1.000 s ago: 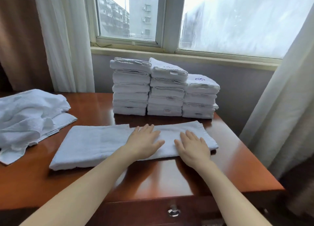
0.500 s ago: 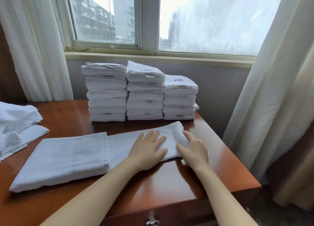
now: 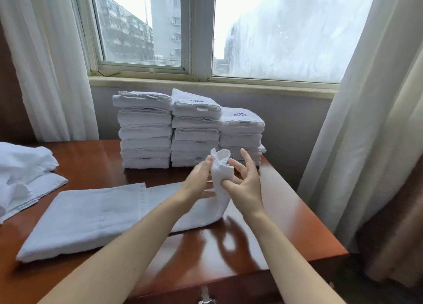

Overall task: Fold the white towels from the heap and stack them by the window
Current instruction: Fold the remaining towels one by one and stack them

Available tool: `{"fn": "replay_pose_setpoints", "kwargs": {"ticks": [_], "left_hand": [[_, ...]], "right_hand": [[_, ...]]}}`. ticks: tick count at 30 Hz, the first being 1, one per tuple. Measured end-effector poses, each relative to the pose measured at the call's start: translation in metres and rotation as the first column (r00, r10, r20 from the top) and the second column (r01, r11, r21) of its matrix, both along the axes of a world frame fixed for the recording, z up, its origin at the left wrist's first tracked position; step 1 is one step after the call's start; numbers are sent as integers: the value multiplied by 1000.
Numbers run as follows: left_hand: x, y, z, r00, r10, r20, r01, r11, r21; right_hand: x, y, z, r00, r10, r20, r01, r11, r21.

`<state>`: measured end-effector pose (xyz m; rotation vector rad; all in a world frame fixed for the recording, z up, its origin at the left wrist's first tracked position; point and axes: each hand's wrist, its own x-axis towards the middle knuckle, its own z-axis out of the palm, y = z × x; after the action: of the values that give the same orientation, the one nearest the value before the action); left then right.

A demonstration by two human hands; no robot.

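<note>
Towel (image 3: 91, 214) is laid on the table (image 3: 297, 223) in front of the stacks (image 3: 190, 132), folded into a long strip. A hem line is seen across it about midway. Most of the strip lies flat, running left and toward the camera from the stacks. Its right end is held up off the wood, bunched into a loose roll, just in front of the right stack's base.

Hands: both are clamped on that raised end, close together, with only the bunched cloth between them. Left hand (image 3: 196, 180) is set against the left side of the bunch, fingers pointing up, and its thumb is hidden by the cloth. Right hand (image 3: 246, 189) is on the right side. The cloth is pinched at its thumb, and its other fingers are spread and partly clear of it.

Stacks: three, touching side by side, set at the table's back edge under the sill (image 3: 206, 86). The right one is the lowest. Purple embroidery is seen on the tops of the middle and right ones.

Heap (image 3: 23, 173): unfolded white towels are piled left of the stacks, well apart, partly cut off by the frame edge.

Drawer pull (image 3: 206, 300): a metal pull is seen below the table's near edge, in front of the stacks. Drawer contents are not visible.

Curtains (image 3: 45, 63) hang on both sides of the stacks, and the window (image 3: 274, 29) is behind and above them.
</note>
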<state>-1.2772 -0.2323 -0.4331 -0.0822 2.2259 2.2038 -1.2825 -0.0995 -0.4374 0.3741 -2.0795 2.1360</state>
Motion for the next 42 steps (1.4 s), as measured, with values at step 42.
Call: {"fn": "replay_pose_setpoints", "kwargs": {"ticks": [42], "left_hand": [[115,-210,-10,844,533,53,-204,412,-888]], "right_hand": [[52,-191,-24,838,545,13,-478,723,499]]}}
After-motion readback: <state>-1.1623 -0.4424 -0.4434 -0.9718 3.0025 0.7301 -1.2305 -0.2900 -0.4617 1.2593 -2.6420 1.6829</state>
